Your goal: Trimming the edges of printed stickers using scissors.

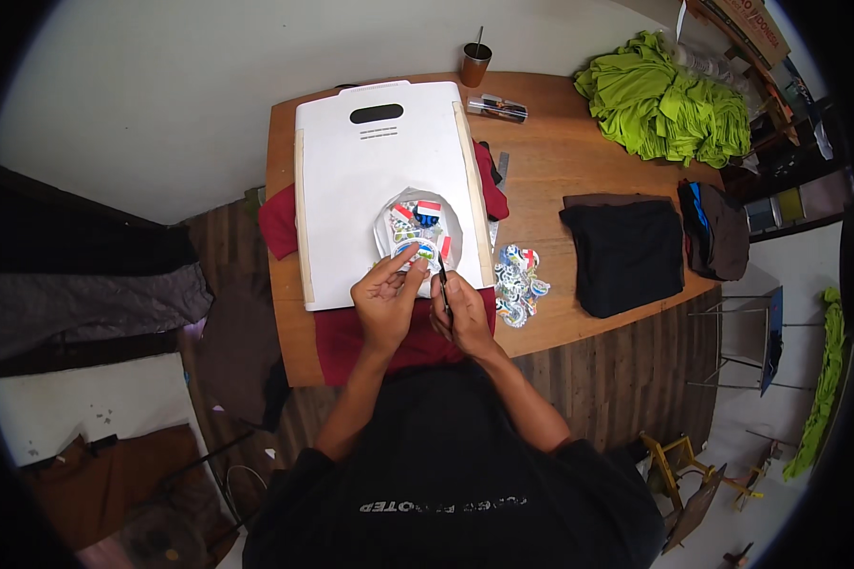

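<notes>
My left hand (385, 302) pinches a small printed cut-out (420, 252), with white, blue and green on it, between thumb and fingers. In my right hand (466, 315) is a pair of dark scissors (443, 281), the blades pointing up beside the cut-out. Whether the blades touch it I cannot tell. Just beyond both hands a round white bowl-like container (454, 223) holds several printed pieces, some red and white. It rests on a white board (346, 218) with a handle slot, laid over dark red cloth (351, 343).
A pile of round printed cut-outs (519, 284) lies right of the board on the wooden table (546, 194). Folded black cloth (626, 256) and heaped lime-green cloth (664, 109) sit farther right. A brown cup (475, 66) stands at the back, near a clear packet (498, 108).
</notes>
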{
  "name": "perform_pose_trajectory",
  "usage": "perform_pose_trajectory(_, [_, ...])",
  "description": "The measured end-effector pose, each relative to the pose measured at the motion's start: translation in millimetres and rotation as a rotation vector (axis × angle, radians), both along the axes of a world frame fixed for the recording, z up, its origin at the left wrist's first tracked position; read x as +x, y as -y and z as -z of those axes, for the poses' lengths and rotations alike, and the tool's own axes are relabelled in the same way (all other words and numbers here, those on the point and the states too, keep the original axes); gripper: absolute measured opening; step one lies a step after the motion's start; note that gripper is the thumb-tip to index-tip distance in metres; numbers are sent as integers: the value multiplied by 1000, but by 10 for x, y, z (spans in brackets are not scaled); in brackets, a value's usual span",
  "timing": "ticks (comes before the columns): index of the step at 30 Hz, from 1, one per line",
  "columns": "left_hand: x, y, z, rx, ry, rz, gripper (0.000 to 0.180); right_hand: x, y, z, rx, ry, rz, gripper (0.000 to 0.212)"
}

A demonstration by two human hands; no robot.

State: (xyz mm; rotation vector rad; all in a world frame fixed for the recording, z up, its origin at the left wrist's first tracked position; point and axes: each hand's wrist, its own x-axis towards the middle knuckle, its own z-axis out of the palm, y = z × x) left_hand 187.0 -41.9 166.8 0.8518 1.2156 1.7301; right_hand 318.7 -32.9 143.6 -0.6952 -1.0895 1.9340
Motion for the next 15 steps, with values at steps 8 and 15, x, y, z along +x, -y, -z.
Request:
perform_pose_trajectory(8, [-8, 4, -7, 10, -20, 7, 31, -8, -11, 17, 5, -8, 2, 35])
perform_pose_trajectory(15, [-6, -4, 4, 19, -24, 13, 31, -4, -22, 21, 23, -7, 8, 34])
